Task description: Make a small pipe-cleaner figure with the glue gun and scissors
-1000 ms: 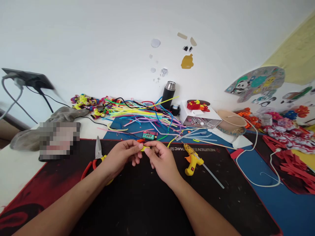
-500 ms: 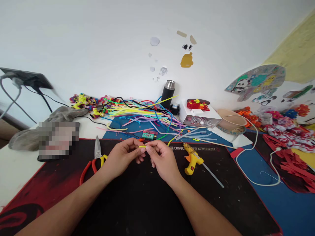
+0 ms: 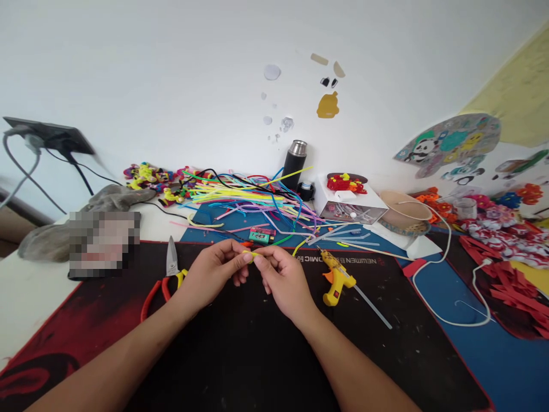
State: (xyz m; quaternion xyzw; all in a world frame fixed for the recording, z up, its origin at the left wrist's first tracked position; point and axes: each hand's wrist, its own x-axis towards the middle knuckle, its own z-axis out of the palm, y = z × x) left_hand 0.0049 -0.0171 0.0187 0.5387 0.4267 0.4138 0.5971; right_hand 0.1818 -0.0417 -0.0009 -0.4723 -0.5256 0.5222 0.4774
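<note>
Both hands' fingers (image 3: 246, 258) pinch yellow strip (image 3: 250, 253) — pliers (image 3: 165, 278) left, glue gun (image 3: 335, 276) right.

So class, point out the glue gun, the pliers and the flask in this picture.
glue gun (image 3: 335, 278): head view, on its yellow body.
pliers (image 3: 171, 262): head view, on the metal jaws.
flask (image 3: 294, 167): head view, on its dark body below the silver cap.

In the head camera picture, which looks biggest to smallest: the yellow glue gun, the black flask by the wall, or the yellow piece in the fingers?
1. Yellow glue gun
2. Black flask, similar, but farther off, so unsure
3. Yellow piece, pinched between left hand and right hand
</note>
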